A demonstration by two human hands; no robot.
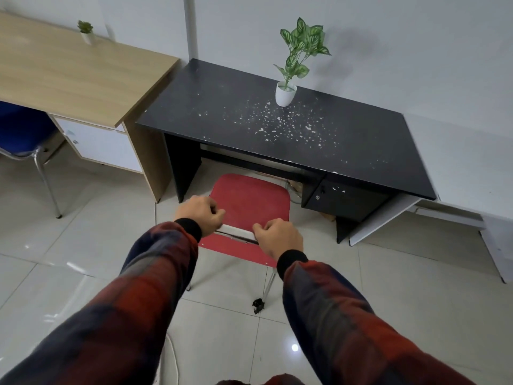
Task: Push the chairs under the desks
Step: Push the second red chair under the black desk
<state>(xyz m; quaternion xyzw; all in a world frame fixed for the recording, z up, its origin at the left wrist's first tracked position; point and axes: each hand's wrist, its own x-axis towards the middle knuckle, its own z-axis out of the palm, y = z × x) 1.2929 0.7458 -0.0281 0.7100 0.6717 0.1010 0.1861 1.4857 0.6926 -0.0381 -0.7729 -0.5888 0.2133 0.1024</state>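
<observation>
**Red chair gripped at the backrest, lined up with the black bench**

The red chair [249, 207] is held by the top edge of its backrest, the left hand [201, 215] curled over the left end and the right hand [280, 238] curled over the right end, fingers wrapped round the rail. A grip at both ends is judged to give an even, straight push and to stop the chair from swinging. The chair stands on the tiled floor [69, 245] facing the knee space of the black bench [277, 129]; only the front edge of the seat has reached the bench's front edge, so most of the chair is not yet under it.

The opening is bounded on the left by the bench's side panel and on the right by a drawer unit [344, 198], which the chair's right side could catch if steered off line. A potted plant [288, 90] stands on the bench top. To the left, a wooden bench [69, 70] carries a small plant [86, 31], and a blue chair [22, 132] sits partly under it. A pale board [385, 218] leans by the black bench's right end.
</observation>
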